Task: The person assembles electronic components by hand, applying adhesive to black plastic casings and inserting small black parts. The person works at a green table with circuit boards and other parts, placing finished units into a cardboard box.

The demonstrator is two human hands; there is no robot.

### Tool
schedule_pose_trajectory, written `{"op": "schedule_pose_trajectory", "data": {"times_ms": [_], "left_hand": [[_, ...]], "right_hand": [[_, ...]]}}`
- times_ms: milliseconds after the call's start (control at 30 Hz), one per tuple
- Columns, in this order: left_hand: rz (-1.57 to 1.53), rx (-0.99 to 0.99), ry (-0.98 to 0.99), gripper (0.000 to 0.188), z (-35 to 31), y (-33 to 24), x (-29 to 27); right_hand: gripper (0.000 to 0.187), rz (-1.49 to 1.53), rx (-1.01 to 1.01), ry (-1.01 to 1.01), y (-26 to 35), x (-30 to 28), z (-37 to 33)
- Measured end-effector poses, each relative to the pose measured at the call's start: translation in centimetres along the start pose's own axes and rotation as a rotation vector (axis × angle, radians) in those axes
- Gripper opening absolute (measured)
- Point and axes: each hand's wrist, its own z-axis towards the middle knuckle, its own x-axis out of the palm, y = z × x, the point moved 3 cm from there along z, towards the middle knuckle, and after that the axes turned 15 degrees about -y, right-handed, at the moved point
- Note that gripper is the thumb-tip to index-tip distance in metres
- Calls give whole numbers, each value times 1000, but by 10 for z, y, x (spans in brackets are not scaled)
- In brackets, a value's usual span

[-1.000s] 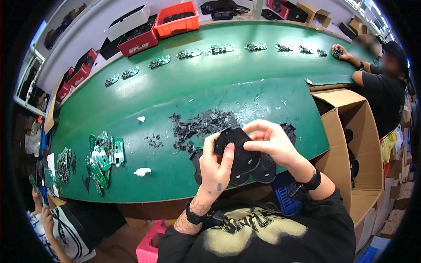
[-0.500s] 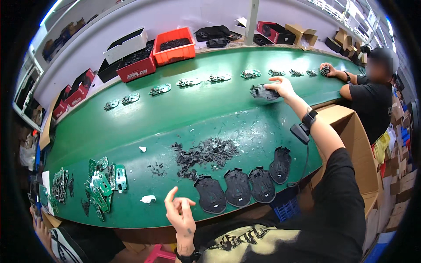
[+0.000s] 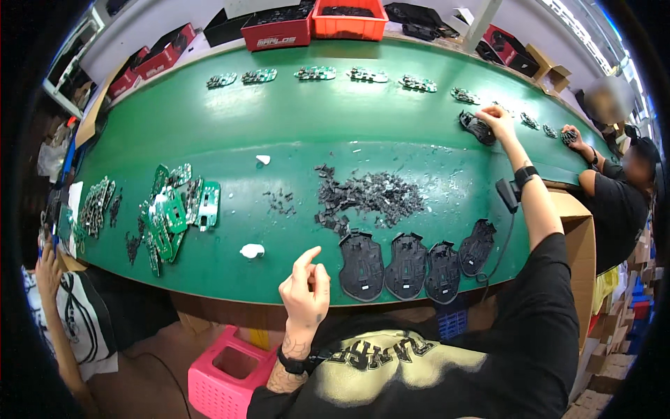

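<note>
My right hand (image 3: 498, 123) reaches far across the green bench and grips a black mouse shell (image 3: 477, 128) by its right end. The shell is tilted, close to the row of circuit boards (image 3: 418, 84); its underside is hidden. My left hand (image 3: 305, 293) hovers at the near edge, index finger and thumb apart, the others curled, nothing held. To its right, several black mouse bases (image 3: 361, 267) lie side by side along the edge. Behind them is a heap of small black plastic pieces (image 3: 370, 197).
Green circuit boards (image 3: 171, 209) are piled at left, near a white cap-like piece (image 3: 252, 251). A red crate (image 3: 349, 26) stands at the back. A co-worker's hand (image 3: 574, 137) holds a part at far right. A pink stool (image 3: 227, 377) and a cardboard box (image 3: 576, 230) flank me.
The view has shifted, so the bench sits higher in it. My right hand still has the mouse shell, now turned more steeply and further along the board row. My left hand stays empty.
</note>
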Motion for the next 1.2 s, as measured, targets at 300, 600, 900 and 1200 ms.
{"op": "schedule_pose_trajectory", "data": {"times_ms": [300,600,900,1200], "left_hand": [[227,275,148,38,24,-30,27],[67,103,130,32,28,-16,12],[-655,-641,184,37,15,3,-14],[-789,-728,144,39,15,16,-18]], "right_hand": [[22,-36,-401,692,250,38,-156],[14,-152,-607,583,229,90,-212],[16,7,-610,554,236,130,-208],[9,-90,-1017,472,246,136,-209]]}}
